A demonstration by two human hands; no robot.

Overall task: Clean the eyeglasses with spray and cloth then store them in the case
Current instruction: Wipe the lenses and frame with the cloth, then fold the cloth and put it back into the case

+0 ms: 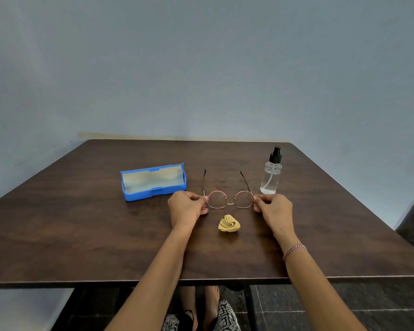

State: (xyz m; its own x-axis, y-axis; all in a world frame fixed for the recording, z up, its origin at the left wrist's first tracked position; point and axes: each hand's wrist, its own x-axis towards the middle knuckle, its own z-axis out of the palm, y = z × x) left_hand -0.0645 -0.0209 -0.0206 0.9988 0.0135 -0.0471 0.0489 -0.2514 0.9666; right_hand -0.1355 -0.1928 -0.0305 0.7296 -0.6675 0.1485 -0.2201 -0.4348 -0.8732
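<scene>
The glasses point(230, 203) are sitting at the centre of the frame, just below the middle of the worktop point(93, 235), with their round, thin copper-coloured rims facing the camera and both temples unfolded, pointing toward the top of the frame. Whether the rims are touching the worktop or being held just above it cannot be told.

The left grip point(187, 206) is pinching the left end of the frame at the hinge, thumb and fingers curled round it. The right grip point(274, 207) is pinching the right end in the same way. A beaded bracelet point(294, 250) is circling the right wrist.

Just below the glasses, between the two wrists, a crumpled yellow cloth point(228, 223) is lying on the worktop, apart from both grips. Left of the glasses, near the left grip, a blue case point(151, 193) is lying open, its lid standing up and its pale lining showing. Right of the glasses, just above the right grip, a clear bottle point(271, 175) with a black spray head is standing upright, a little liquid showing at its base.

A grey-blue wall point(201, 68) is filling the upper half of the frame. Along the bottom edge, patterned trousers point(225, 316) are showing under the worktop over dark floor tiles point(380, 306).
</scene>
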